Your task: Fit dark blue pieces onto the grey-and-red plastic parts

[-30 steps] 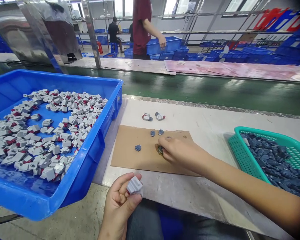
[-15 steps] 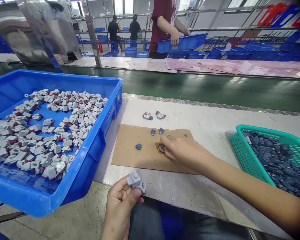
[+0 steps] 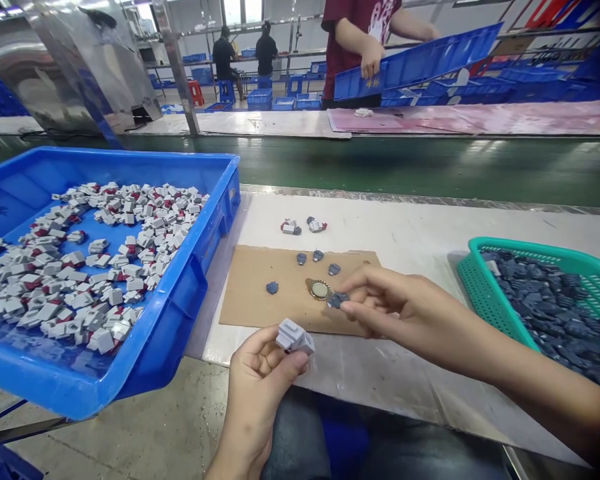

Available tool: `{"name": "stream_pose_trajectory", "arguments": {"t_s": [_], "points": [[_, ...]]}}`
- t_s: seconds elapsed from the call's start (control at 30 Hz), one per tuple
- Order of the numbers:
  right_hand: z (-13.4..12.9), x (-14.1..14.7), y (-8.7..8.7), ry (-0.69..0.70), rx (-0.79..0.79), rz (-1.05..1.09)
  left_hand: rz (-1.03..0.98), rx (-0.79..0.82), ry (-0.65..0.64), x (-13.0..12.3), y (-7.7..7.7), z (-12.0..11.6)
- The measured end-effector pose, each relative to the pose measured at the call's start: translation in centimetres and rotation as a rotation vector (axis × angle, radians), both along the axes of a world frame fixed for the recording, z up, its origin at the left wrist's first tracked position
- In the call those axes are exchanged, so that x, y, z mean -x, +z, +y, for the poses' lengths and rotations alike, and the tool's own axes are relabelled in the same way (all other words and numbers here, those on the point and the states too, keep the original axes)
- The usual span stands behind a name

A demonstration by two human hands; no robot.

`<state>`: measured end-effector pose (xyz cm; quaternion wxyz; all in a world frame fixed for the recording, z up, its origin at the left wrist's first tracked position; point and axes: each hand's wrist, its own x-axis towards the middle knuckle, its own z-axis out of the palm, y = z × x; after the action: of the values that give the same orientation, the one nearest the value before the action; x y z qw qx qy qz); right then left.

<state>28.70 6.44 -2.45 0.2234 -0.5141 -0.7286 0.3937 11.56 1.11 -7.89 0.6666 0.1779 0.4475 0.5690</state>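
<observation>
Your left hand (image 3: 257,380) is nearest the camera, just below the front edge of the surface (image 3: 420,233). It is closed round a grey block part (image 3: 295,337), thumb and fingers pinching it, with the part's stepped face turned up.

Your right hand (image 3: 405,310) hangs over the near edge of the cardboard sheet (image 3: 260,293). Its thumb and forefinger are pinched on a small dark blue piece (image 3: 338,299); the other fingers are loosely spread. The two parts are near each other but apart, so by my judgement this unit is not yet joined.

On the cardboard, just beside the held blue piece, lies a small round brass-rimmed disc (image 3: 319,289). Four loose blue pieces (image 3: 302,258) rest on the sheet beyond it.

Past the cardboard, two finished-looking units (image 3: 291,227), grey with blue and red, lie on the surface. Output as visible therefore looks very small.

To your left, the blue tray (image 3: 200,280) holds a large spread of grey and red block parts. To your right, the green basket (image 3: 480,293) is well stocked with dark blue pieces. Most of the stock appears to remain.

Farther off runs the green conveyor belt (image 3: 380,167). Beyond it, a person in a red shirt (image 3: 360,27) holds a blue crate (image 3: 420,60).
</observation>
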Motion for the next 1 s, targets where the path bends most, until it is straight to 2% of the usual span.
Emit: {"name": "stream_pose_trajectory", "arguments": {"t_s": [0.1,0.33,0.67,0.77,1.0], "points": [[-1.5,0.1,0.7,0.025,0.049,0.124,0.001,-0.029,-0.041,-0.7,0.3,0.2],[-3.2,0.4,1.2,0.027,0.008,0.128,-0.019,-0.047,-0.08,-1.4,0.8,-0.2],[-4.2,0.3,0.8,0.088,-0.16,0.133,-0.041,-0.076,-0.064,-1.9,1.3,-0.6],[-4.4,0.3,1.0,0.096,-0.158,0.072,-0.026,-0.091,-0.065,-1.9,1.2,-0.7],[-4.6,0.4,2.1,0.194,-0.273,-0.292,0.057,-0.133,-0.094,-1.9,1.2,-0.9]]}}
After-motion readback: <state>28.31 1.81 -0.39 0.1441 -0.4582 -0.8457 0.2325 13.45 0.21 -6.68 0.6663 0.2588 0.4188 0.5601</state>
